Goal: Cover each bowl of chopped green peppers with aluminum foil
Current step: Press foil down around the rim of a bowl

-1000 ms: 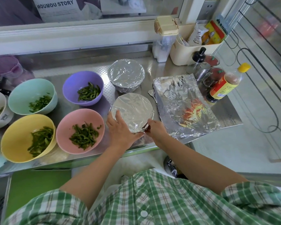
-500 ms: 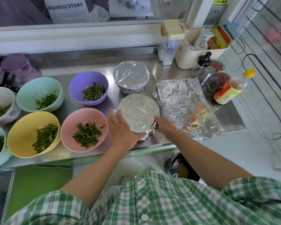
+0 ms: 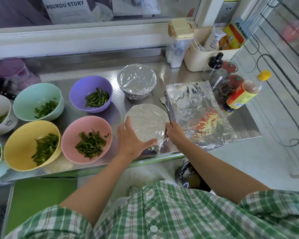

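Foil (image 3: 150, 128) this thin likely creases and tears, so mould it at the rim of the near bowl (image 3: 140, 116), where the left hand (image 3: 129, 140) presses flat, the right hand (image 3: 175, 133) with its grip hidden.

Obstacles I note: near foil-topped bowl (image 3: 147, 121) boxed by pink bowl (image 3: 93, 125) just left, wrapped bowl (image 3: 136, 80) behind, foil sheets (image 3: 197, 114) just right; bottles (image 3: 242, 95) far right. Passage: bare counter (image 3: 118, 107) beside purple bowl (image 3: 81, 90).

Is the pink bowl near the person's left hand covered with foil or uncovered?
Uncovered: the round pink plastic bowl shows its green pepper strips openly, with no foil over its rim.
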A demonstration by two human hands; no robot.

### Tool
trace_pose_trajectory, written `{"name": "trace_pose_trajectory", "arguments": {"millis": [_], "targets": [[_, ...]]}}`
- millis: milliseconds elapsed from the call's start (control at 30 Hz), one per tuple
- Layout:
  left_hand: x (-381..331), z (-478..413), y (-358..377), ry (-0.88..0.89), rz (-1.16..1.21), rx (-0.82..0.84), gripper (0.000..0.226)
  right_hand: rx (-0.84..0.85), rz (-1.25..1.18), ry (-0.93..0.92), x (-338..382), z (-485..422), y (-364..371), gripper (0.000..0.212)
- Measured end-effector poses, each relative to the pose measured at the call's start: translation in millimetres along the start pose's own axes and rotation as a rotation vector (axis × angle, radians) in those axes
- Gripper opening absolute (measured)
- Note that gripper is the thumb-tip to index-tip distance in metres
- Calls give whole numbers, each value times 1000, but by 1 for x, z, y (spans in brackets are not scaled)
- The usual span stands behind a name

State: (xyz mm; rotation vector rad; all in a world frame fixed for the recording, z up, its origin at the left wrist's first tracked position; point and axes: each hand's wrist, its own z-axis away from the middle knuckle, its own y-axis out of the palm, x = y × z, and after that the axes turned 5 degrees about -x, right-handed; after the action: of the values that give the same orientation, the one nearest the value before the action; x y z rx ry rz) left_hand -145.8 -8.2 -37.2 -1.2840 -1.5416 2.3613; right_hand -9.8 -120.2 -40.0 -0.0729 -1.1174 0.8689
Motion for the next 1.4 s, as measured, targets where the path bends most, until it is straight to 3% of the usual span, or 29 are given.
{"name": "trace_pose_trajectory", "arguments": {"millis": [167, 333, 467, 867, 1100, 1400], "targets": [[2, 9, 6, -46, -12, 42, 151, 24, -4, -12, 1, -1, 2, 32], [-1, 11, 11, -52, -24, 18, 156, 132, -64, 51, -1, 9, -7, 24], [-2, 12, 9, -52, -41, 32, 157, 244, -96, -56, -17, 10, -15, 48], [-6, 12, 3, -50, -49, 53, 153, -73, 62, -73, -19, 12, -15, 29], [-8, 11, 2, -69, -60, 75, 153, -46, 120, -123, -18, 15, -15, 28], [-9, 13, 1, -60, -86, 54, 152, -218, 242, -111, -19, 17, 0, 20]]}}
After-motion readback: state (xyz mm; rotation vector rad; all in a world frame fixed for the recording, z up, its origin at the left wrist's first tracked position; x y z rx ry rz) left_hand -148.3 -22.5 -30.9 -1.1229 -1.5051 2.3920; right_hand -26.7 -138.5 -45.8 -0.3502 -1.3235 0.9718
